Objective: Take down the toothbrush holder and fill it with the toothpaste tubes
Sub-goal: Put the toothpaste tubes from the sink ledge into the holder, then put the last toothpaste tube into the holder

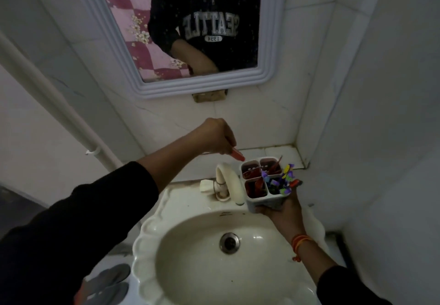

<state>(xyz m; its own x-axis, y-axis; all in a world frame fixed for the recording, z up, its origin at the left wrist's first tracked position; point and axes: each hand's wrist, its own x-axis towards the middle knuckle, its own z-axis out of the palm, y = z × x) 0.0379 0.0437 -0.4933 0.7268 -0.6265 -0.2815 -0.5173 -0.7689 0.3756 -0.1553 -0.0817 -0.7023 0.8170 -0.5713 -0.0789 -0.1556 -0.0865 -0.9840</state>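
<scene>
A white toothbrush holder [263,203] with four compartments is held from below by my right hand [283,214], above the right rim of the sink. Three compartments hold red toothpaste tubes [256,189]; the front right one holds colourful purple and yellow items [287,178]. My left hand [215,138] is closed around a red toothpaste tube [237,155], whose tip points down at the holder's back left compartment, just above its edge.
A cream faucet [229,180] curves over the white scalloped sink [152,223] right beside the holder. A drain [229,242] sits mid-basin. A framed mirror [202,85] hangs on the tiled wall above. Sandals [107,283] lie on the floor at lower left.
</scene>
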